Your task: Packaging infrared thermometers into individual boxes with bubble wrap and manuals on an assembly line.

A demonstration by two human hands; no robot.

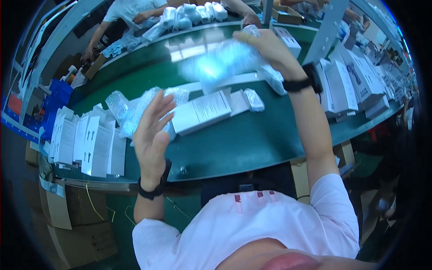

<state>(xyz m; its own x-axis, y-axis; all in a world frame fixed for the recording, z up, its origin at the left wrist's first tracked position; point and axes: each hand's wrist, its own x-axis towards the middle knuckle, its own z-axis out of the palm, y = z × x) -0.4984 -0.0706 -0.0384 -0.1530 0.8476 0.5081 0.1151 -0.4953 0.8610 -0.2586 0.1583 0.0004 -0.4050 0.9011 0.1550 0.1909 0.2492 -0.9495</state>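
My right hand (270,47) is raised over the far side of the table, closed on a bubble-wrapped package (220,65). Motion smears the package, and what the wrap contains cannot be made out. My left hand (152,135) is open and appears empty, its fingers apart beside a white carton (202,112) lying on its side. Behind that hand lie more bubble-wrapped packages (139,108), partly covered by it. A small wrapped piece (254,100) rests at the carton's right end.
White cartons (96,146) stand in a row at the left of the green table (225,150), and more cartons (342,85) at the right. Metal posts (325,33) rise at the table's sides. Across it, a person (135,13) works near piled wrapped packages (184,18).
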